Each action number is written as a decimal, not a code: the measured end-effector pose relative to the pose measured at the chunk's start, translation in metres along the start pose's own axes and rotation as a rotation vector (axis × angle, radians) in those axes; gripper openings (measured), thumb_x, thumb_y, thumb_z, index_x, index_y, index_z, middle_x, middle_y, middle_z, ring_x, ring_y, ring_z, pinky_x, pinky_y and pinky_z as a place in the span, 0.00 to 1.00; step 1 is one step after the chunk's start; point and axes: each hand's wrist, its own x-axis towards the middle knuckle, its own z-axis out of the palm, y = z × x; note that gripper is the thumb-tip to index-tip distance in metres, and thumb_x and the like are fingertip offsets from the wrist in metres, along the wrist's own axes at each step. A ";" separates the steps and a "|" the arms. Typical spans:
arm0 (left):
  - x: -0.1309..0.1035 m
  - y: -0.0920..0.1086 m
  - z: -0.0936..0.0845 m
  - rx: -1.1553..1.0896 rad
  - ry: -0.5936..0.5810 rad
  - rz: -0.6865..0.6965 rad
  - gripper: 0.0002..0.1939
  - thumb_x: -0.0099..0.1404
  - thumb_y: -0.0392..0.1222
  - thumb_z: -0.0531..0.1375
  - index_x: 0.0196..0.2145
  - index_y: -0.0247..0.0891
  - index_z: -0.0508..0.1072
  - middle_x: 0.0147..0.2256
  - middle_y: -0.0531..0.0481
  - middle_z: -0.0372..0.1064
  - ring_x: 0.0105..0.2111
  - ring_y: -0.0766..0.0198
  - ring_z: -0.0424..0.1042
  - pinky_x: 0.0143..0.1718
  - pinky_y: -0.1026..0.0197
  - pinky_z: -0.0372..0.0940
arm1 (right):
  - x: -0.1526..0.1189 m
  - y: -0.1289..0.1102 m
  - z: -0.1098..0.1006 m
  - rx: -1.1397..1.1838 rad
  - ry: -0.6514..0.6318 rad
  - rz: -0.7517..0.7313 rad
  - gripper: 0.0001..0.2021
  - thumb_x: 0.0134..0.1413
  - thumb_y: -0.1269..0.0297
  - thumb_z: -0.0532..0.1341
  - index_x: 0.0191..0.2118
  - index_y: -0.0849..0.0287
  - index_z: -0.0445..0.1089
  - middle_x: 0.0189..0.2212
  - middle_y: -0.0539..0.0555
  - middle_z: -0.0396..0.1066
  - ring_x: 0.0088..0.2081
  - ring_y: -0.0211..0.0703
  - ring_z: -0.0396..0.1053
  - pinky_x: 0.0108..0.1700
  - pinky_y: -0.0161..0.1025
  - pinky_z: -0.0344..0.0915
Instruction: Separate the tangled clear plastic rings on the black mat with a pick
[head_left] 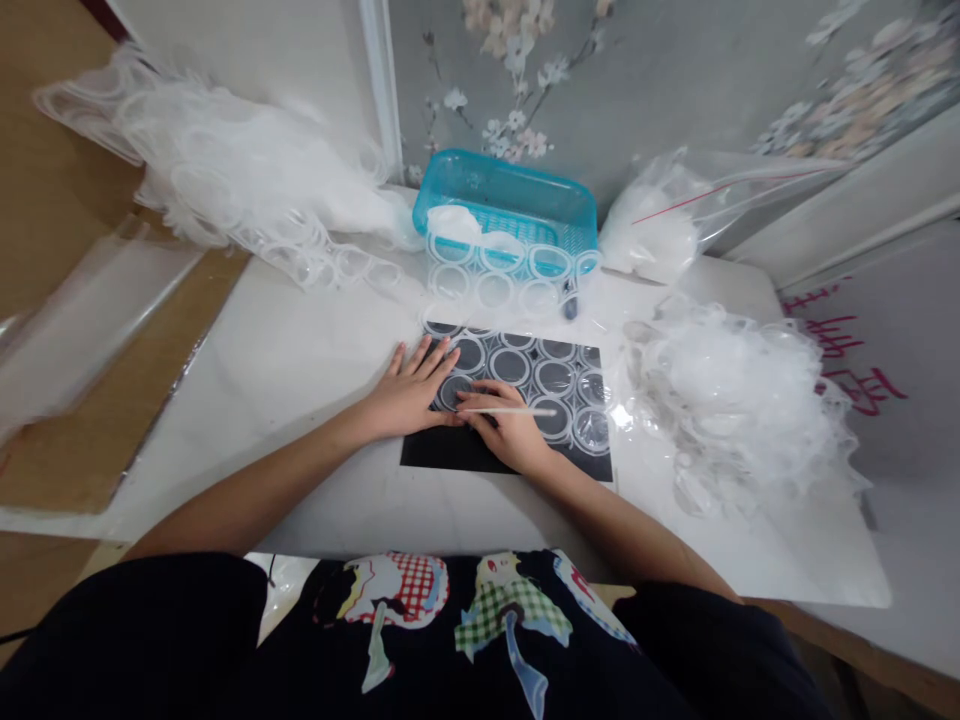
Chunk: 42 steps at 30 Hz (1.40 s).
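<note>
A clear plastic sheet (510, 365) printed with rows of white rings lies over a black mat (457, 450), its far part reaching the blue basket. My left hand (412, 388) lies flat with fingers spread, pressing on the sheet's left edge. In my right hand (504, 422) a thin, pale, stick-like tool (534, 411) is pinched, pointing left. Its tip is at a ring near my left thumb, mostly hidden by my fingers. What kind of tool it is I cannot make out.
A blue plastic basket (506, 180) with white pieces stands at the back. Heaps of ring-cut clear film lie at the left (247, 180) and right (742, 390). Behind the right heap is a zip bag (656, 225) of white material. A small dark object (571, 303) sits near the basket.
</note>
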 end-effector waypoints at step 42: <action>0.032 0.049 -0.007 -0.092 -0.073 0.001 0.55 0.58 0.67 0.58 0.70 0.39 0.36 0.70 0.40 0.21 0.68 0.41 0.22 0.63 0.31 0.25 | -0.046 0.013 -0.036 0.073 0.155 0.207 0.07 0.61 0.64 0.60 0.39 0.51 0.77 0.40 0.53 0.79 0.52 0.54 0.70 0.54 0.54 0.64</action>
